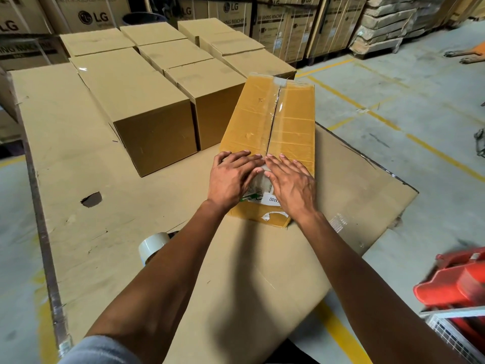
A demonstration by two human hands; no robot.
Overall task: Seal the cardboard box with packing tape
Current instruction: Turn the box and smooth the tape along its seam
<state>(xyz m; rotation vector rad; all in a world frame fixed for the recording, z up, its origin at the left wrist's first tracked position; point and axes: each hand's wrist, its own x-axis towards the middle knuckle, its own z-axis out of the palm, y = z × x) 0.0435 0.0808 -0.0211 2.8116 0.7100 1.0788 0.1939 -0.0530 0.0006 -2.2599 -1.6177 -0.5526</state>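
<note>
A yellowish cardboard box (pixel 252 116) lies on flattened cardboard sheets, its top flaps closed with clear tape running along the centre seam. My left hand (pixel 233 177) and my right hand (pixel 291 182) lie flat, fingers spread, on the box's near top edge and front face. Both press on the tape end, one on each side of the seam. A roll of clear packing tape (pixel 152 246) stands on the cardboard sheet at my lower left, partly hidden by my left forearm.
Several closed brown boxes (pixel 147 114) stand in rows to the left and behind. Large LG cartons (pixel 283 30) line the back. A red pallet jack (pixel 456 282) is at the lower right. Concrete floor with yellow lines (pixel 393 124) lies to the right.
</note>
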